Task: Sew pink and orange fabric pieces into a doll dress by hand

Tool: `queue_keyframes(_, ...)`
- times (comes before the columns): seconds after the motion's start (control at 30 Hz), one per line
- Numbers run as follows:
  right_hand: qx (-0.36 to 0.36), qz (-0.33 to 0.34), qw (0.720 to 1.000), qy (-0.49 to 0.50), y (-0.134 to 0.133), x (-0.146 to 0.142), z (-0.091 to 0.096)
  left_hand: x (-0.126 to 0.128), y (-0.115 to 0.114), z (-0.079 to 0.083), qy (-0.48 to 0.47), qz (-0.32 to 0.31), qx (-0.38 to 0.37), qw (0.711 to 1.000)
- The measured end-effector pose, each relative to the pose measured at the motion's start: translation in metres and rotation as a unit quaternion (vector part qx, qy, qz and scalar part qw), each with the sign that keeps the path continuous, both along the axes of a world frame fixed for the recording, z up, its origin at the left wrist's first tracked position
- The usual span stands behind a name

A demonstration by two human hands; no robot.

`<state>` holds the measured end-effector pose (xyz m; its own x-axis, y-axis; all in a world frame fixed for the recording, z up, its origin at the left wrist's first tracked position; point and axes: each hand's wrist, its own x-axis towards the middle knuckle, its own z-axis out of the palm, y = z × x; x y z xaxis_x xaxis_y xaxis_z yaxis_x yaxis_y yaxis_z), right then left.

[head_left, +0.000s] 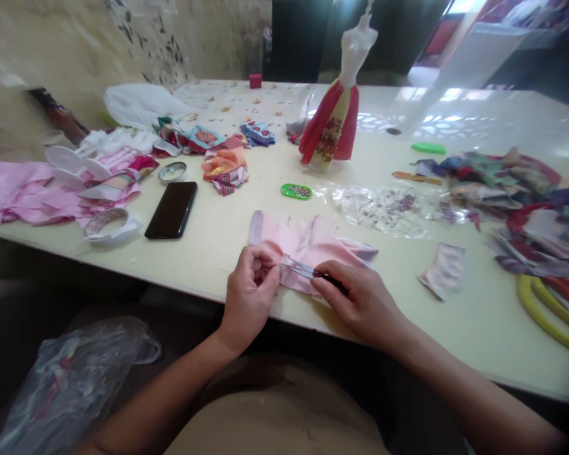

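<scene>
My right hand (353,294) is closed around the dark handles of small scissors (301,268), whose metal blades point left toward my other hand. At the near left edge of the pink fabric piece (332,249), my left hand (250,294) pinches the cloth between thumb and curled fingers. The scissor tips are right beside those fingertips; whether a thread lies between them is too small to tell. A greyish strip (256,227) lies at the fabric's left end, and a few pins seem to stick in the cloth.
Behind the fabric are a green pin case (296,191) and a clear plastic bag (384,208) of small bits. A dress form (353,54) in a red skirt stands farther back. A phone (171,210) and tape roll (107,224) lie left; yellow-handled scissors (547,313) and scraps lie right.
</scene>
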<state>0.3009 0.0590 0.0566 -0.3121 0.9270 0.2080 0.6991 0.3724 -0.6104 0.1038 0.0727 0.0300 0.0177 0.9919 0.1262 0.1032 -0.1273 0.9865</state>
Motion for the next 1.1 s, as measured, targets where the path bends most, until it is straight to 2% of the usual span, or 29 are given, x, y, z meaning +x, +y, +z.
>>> queue_keyframes(0.3, 0.049, 0.022, 0.999, -0.007, 0.0007, -0.0055, -0.0041, -0.0009, -0.0006, 0.0000, 0.007, -0.018, 0.005, 1.000)
queue_keyframes(0.67, 0.039, 0.012, 0.999, -0.020, 0.0017, -0.0057, -0.0045, -0.0005, -0.0014, 0.0000, 0.016, -0.023, 0.013, 1.000)
queue_keyframes(0.87, 0.055, -0.006, 0.998, 0.014, -0.0002, -0.0072, -0.0058, -0.0006, -0.0002, 0.0010, 0.027, -0.030, 0.024, 0.999)
queue_keyframes(1.1, 0.031, -0.008, 0.999, 0.005, 0.0021, -0.0061, -0.0031, -0.0001, -0.0012, 0.0006, 0.030, -0.019, 0.018, 0.999)
